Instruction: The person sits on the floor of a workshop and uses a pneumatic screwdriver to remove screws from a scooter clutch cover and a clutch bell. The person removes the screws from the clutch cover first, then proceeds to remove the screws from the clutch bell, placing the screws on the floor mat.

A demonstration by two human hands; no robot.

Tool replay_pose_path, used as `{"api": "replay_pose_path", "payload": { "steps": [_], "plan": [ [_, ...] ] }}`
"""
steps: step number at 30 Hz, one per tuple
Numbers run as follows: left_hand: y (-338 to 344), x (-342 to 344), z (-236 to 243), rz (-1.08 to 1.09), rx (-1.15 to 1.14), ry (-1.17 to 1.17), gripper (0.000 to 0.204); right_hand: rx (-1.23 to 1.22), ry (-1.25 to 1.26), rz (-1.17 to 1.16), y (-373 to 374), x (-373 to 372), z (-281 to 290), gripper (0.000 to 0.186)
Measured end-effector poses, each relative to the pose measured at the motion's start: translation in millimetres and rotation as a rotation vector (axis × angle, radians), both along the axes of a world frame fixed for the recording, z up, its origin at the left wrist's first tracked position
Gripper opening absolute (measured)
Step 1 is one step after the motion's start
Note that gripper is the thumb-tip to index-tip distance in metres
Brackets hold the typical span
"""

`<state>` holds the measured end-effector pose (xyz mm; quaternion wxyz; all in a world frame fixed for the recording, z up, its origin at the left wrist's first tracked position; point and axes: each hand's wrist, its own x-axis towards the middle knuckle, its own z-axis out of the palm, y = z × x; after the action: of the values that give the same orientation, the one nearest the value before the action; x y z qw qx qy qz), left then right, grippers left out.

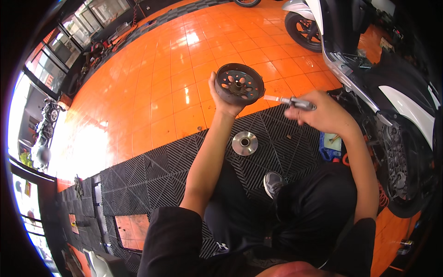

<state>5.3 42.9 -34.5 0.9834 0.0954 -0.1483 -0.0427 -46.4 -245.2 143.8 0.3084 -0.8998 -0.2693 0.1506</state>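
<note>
My left hand [223, 99] is closed around the lower left rim of a dark clutch bell [239, 91], a round metal drum with holes around its central hub. The drum's open side faces up toward me. To the right of it, my right hand [323, 113] grips a grey air blow gun [302, 104]. Its thin nozzle points left at the drum's rim, a small distance away or just touching; I cannot tell which. Below the drum, a shiny metal pulley disc [251, 148] with a central bore lies on the black ribbed mat [161, 164].
A white and black scooter [406, 97] stands close on my right, its drive side exposed. Beside it sits a blue container [326, 152], and a red coiled hose [383, 196] hangs nearby. My shoe [274, 183] rests on the mat. Orange tiles [152, 92] stretch beyond.
</note>
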Motion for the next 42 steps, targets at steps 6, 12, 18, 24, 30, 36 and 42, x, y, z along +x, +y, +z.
{"api": "replay_pose_path", "payload": {
  "steps": [6, 12, 18, 24, 30, 36, 42],
  "plan": [
    [-20.6, -2.4, 17.9, 0.007, 0.140, 0.043, 0.069, -0.126, -0.153, -0.115, 2.1, -5.9, 8.7, 0.040],
    [-49.1, -12.2, 38.2, -0.029, 0.470, -0.038, 0.088, -0.316, -0.206, -0.143, -8.9, 1.2, -1.4, 0.037],
    [-70.8, -23.4, 52.0, 0.320, 1.011, -0.109, 0.088, 0.067, 0.009, -0.072, -24.6, 6.3, 9.5, 0.041],
    [-57.2, -20.3, 55.0, 0.393, 1.258, -0.309, 0.093, 0.061, -0.067, -0.134, -35.1, 12.1, 11.8, 0.037],
    [-68.6, -25.7, 57.9, 0.163, 1.163, -0.418, 0.084, 0.103, 0.101, -0.205, -56.0, 25.3, -6.2, 0.034],
    [-67.5, -27.8, 49.0, -0.235, 0.742, -0.270, 0.084, 0.065, 0.212, -0.276, -59.1, 17.8, -4.6, 0.032],
    [-58.0, -9.8, 22.1, -0.468, -0.028, -0.242, 0.081, 0.263, 0.422, -0.172, -66.3, 18.2, -4.9, 0.032]
  ]
}}
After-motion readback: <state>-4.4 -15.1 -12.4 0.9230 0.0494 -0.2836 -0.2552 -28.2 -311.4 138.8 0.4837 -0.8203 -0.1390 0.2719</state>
